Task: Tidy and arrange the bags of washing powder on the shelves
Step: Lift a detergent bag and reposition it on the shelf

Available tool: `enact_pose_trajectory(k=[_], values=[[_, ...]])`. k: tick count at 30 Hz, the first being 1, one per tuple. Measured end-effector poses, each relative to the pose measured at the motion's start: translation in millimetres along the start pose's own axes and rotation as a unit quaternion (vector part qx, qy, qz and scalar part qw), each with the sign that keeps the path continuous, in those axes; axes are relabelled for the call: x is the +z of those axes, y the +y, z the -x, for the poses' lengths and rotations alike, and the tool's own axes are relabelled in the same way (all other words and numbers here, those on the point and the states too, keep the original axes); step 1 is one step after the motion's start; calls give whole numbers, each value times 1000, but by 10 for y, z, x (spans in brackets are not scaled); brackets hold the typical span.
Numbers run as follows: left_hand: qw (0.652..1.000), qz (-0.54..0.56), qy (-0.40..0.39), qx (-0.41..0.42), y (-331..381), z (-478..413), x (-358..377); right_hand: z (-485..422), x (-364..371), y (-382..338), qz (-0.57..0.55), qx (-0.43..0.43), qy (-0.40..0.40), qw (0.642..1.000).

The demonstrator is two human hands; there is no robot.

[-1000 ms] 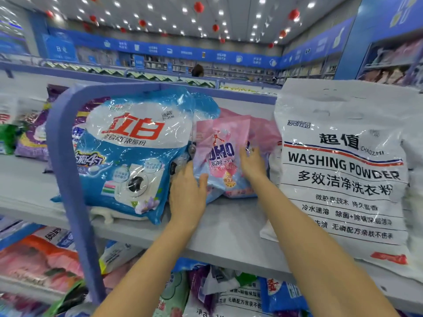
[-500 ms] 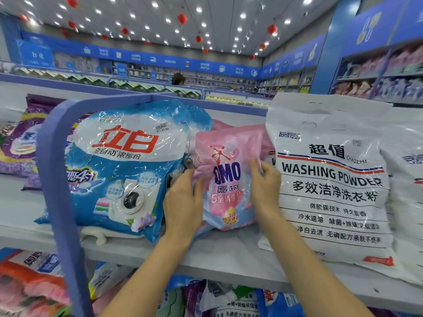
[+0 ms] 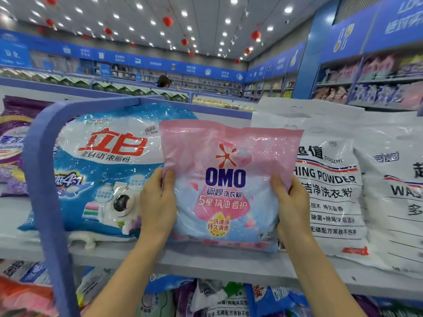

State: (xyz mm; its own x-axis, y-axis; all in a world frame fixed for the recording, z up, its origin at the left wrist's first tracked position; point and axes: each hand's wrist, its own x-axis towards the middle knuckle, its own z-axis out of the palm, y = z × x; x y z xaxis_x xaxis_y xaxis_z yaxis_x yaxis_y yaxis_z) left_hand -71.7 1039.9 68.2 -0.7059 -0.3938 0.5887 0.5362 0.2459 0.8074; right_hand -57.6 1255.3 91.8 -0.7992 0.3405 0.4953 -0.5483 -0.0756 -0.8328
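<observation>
A pink bag (image 3: 226, 179) is held upright over the near middle of the shelf (image 3: 206, 264), its printed front turned to the camera. Its left edge is gripped by the left hand (image 3: 158, 202) and its right edge by the right hand (image 3: 290, 207), each thumb laid on the front. Whether its lower edge rests on the shelf cannot be told. A blue bag (image 3: 103, 170) is propped just left of it and partly covered by it; a white bag (image 3: 332, 191) is stood just right. A purple bag (image 3: 11, 152) is seen far left, past a blue post (image 3: 39, 179).
</observation>
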Motion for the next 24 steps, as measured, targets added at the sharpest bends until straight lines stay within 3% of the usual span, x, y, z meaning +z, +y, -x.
enact_pose_trajectory(k=[5, 11, 14, 24], values=[[996, -74, -32, 49, 29, 28, 180, 148, -235, 48, 123, -16, 7, 992], [980, 57, -149, -118, -119, 121, 160, 115, -276, 54, 129, -35, 89, 987], [971, 13, -200, -133, -210, 381, 131, 125, -296, 67, 117, -27, 111, 986], [993, -25, -71, -96, -183, 49, 216, -66, 46, -47, 124, -35, 97, 987]])
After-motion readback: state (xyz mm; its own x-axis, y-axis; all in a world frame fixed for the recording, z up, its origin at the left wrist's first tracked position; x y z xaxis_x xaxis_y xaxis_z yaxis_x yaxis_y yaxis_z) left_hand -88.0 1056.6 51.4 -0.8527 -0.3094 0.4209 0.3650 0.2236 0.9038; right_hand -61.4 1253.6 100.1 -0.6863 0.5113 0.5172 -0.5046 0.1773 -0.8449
